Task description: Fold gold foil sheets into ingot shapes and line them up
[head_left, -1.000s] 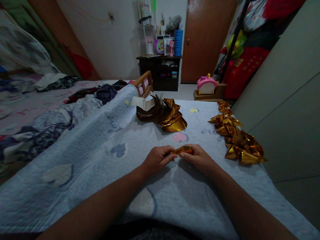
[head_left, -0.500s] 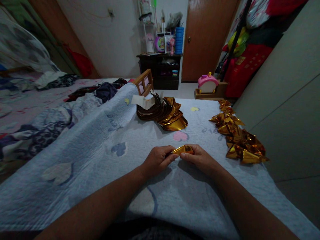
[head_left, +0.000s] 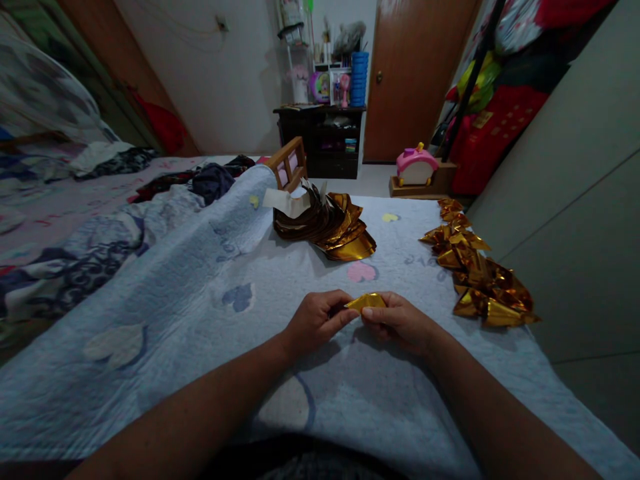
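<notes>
1. Head view shows your left hand (head_left: 316,319) and right hand (head_left: 400,320) meeting over the pale blue quilt (head_left: 210,293), both pinching one small gold foil piece (head_left: 367,302) between them.
2. Your left fingers are curled nearly closed, thumb and fingertips nipping the piece's left tip; your right fingers are likewise drawn in, gripping its right end. The piece sits just above the quilt, partly folded into a pointed shape.
3. Progress, judged from how things lie: a row of folded gold pieces (head_left: 475,270) lies on the quilt to the right of the piece you hold, well apart from it, so a good many look finished.
4. What is left: a fanned stack of flat gold sheets (head_left: 330,227) sits beyond the held piece, toward the far edge of the quilt, with a slip of white paper (head_left: 287,202) on its left side. That stack looks thick, so plenty seems unfolded.
5. Left of the stack the quilt rises over a hump, and past that lie rumpled dark clothes (head_left: 210,181).
6. Behind the stack stand a small wooden frame (head_left: 287,162), a dark cabinet (head_left: 320,140) crowded with small items, a brown door (head_left: 415,73) and a pink toy (head_left: 416,167) on the floor.
7. Light is dim throughout.
</notes>
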`<action>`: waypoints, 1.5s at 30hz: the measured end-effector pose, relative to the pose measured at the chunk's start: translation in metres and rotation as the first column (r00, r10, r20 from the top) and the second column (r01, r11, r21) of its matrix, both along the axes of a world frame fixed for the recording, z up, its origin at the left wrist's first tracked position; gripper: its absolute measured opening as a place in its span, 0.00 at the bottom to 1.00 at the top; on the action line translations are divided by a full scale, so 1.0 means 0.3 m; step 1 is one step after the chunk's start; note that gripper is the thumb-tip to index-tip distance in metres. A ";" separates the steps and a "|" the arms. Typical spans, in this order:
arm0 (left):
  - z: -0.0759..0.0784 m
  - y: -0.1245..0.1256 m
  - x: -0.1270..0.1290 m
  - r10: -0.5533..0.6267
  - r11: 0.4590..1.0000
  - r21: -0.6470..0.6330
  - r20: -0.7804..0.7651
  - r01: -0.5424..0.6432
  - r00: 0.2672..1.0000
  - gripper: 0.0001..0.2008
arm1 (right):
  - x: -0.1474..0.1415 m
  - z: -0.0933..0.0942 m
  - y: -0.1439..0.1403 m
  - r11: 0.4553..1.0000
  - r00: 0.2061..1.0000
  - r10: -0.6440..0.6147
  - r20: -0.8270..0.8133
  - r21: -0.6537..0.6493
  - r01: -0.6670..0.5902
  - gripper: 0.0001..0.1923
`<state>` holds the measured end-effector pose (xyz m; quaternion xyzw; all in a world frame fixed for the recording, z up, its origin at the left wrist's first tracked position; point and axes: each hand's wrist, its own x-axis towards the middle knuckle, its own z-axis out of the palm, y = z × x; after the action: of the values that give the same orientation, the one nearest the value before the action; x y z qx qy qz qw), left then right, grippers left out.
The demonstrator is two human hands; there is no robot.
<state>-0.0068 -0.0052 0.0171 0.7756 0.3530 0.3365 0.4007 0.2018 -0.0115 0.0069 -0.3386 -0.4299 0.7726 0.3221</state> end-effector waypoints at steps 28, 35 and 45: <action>0.003 -0.009 0.022 0.108 0.982 -0.175 0.180 -0.076 0.978 0.15 | 0.003 -0.017 0.002 0.920 0.947 0.189 -0.261 -0.291 -0.264 0.14; 0.003 -0.005 0.023 0.113 0.976 -0.207 0.189 -0.073 0.975 0.15 | 0.000 -0.015 0.000 0.916 0.939 0.212 -0.271 -0.280 -0.287 0.14; 0.000 -0.001 0.023 0.124 0.970 -0.229 0.182 -0.081 0.975 0.17 | 0.001 -0.013 -0.001 0.918 0.949 0.212 -0.235 -0.285 -0.276 0.17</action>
<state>0.0002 -0.0055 0.0170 0.6703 0.3869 0.3902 0.4987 0.2021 -0.0119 0.0030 -0.2497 -0.3060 0.8952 0.2065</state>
